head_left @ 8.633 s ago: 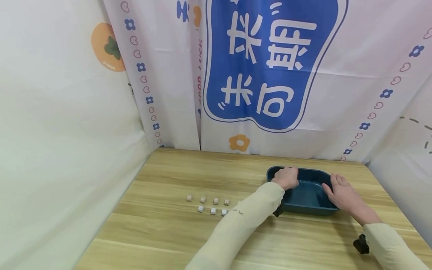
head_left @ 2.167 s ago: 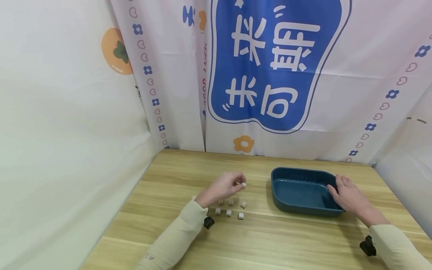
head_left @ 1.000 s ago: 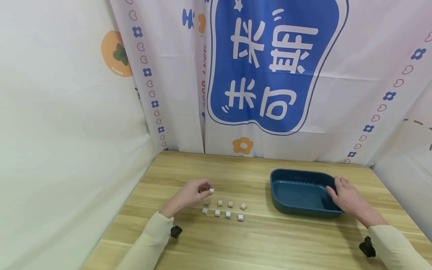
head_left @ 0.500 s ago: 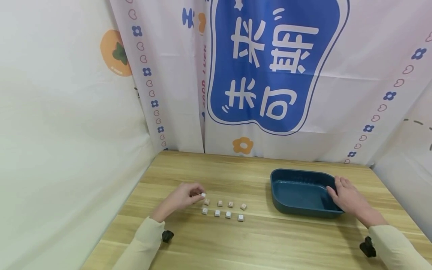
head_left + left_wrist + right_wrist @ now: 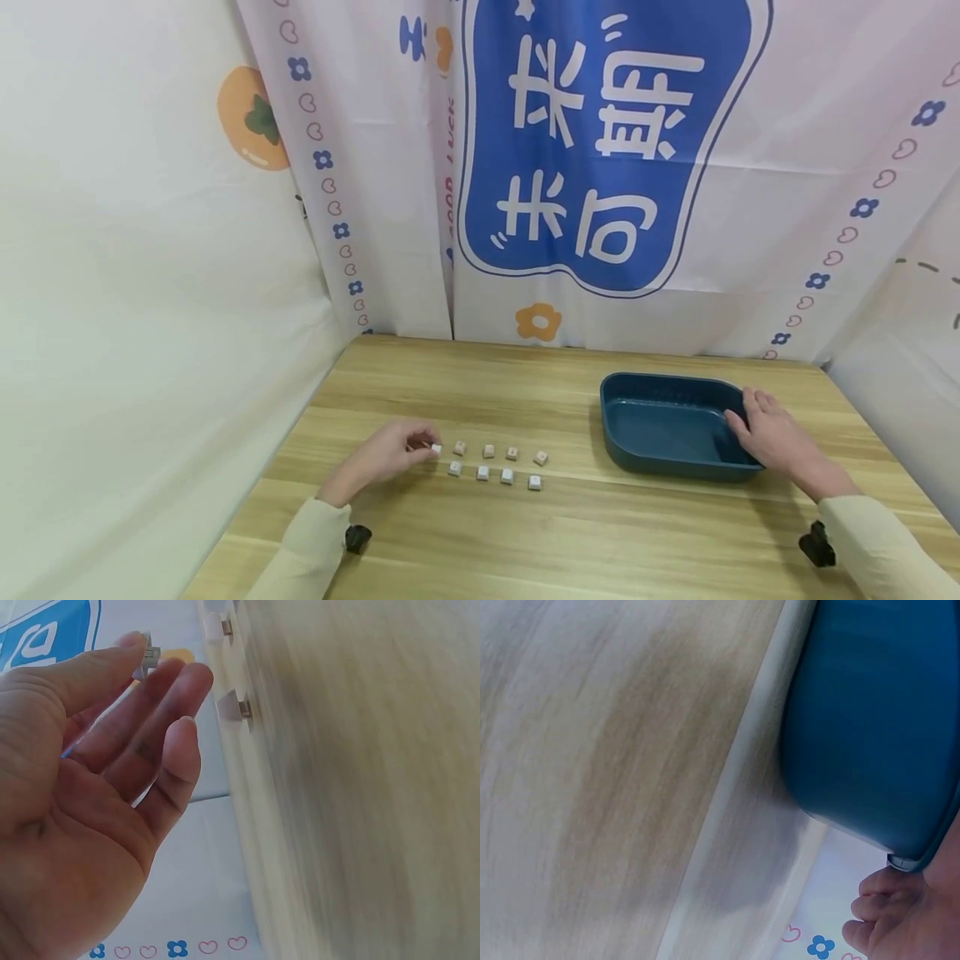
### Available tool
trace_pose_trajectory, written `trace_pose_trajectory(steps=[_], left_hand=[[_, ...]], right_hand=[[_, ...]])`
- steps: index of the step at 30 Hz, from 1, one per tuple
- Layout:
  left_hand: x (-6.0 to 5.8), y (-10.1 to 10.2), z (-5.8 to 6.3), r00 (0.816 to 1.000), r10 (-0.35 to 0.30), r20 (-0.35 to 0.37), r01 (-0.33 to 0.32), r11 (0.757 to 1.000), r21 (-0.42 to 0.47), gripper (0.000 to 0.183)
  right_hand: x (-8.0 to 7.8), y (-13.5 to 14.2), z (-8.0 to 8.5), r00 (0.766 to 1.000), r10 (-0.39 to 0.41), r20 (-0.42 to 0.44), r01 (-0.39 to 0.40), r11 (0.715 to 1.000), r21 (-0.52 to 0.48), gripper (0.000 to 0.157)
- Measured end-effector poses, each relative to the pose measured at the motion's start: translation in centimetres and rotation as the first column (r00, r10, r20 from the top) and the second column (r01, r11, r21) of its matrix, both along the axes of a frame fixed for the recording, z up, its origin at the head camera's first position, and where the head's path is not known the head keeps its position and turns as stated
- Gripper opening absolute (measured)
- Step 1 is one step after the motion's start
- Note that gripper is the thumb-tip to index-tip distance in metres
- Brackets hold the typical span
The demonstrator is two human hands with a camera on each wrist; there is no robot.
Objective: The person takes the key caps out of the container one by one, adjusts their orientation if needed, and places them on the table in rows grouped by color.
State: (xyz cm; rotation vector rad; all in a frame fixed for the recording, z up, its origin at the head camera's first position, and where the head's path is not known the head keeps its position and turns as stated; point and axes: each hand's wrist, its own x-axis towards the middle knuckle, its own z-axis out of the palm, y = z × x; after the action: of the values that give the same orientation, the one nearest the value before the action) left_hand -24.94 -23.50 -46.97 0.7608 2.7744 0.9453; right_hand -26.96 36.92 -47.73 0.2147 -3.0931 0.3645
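Observation:
My left hand (image 5: 390, 450) pinches a small white keycap (image 5: 437, 449) between thumb and fingertip, close over the table at the left end of the back row. In the left wrist view the keycap (image 5: 151, 656) shows its stem side, and the other fingers are loosely bent. Several loose keycaps lie just to the right in two rows: beige ones (image 5: 489, 451) behind, white ones (image 5: 483, 473) in front. My right hand (image 5: 776, 437) holds the right end of a dark teal basin (image 5: 675, 473), thumb over the rim. In the right wrist view its bent fingers (image 5: 885, 907) sit at the rim.
The basin stands at the right on a wooden table (image 5: 585, 542). A printed curtain (image 5: 750, 250) hangs along the table's back edge, and white cloth (image 5: 165, 333) lines the left side. Black camera mounts sit at both wrists (image 5: 358, 537).
Earlier my left hand reached into the basin; then it carried a white keycap leftward over the rows and down to the back row's left end. My right hand stays on the basin.

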Motion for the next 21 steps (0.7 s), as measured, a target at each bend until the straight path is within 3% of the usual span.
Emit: trace_pose_trajectory(steps=[21], left_hand=[[-0.1, -1.0, -1.3, 0.999, 0.041, 0.005, -0.041, 0.998, -0.054, 0.011]], right_hand=[[-0.2, 0.1, -0.1, 1.000, 0.001, -0.003, -0.001, 1.000, -0.003, 0.077]])
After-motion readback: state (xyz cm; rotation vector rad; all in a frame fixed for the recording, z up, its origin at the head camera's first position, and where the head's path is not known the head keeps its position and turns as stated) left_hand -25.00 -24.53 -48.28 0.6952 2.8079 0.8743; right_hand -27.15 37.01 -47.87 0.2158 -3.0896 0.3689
